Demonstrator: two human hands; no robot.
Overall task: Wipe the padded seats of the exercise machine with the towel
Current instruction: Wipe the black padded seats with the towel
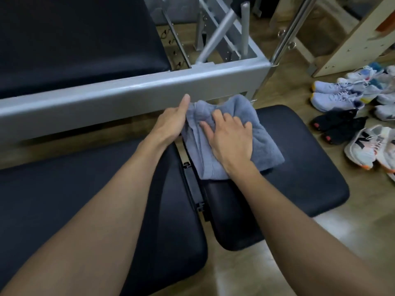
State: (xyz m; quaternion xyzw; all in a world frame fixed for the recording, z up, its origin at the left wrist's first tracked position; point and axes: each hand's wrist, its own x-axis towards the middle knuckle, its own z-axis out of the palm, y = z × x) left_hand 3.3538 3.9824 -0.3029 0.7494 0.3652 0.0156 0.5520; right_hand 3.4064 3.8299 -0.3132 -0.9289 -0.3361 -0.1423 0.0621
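Note:
A grey-blue towel (245,129) lies bunched on the far left part of a black padded seat (303,159) at centre right. My right hand (230,139) presses flat on top of the towel, fingers spread. My left hand (173,120) holds the towel's left edge, thumb pointing up toward the grey frame. A second, larger black padded seat (64,199) lies on the left under my left forearm. A narrow gap with a black hinge (192,189) separates the two pads.
A grey metal frame rail (128,90) of another machine runs across just beyond the towel, with a black pad (74,39) behind it. Several pairs of shoes (352,116) lie on the wooden floor at right. A wooden unit (352,33) stands at the upper right.

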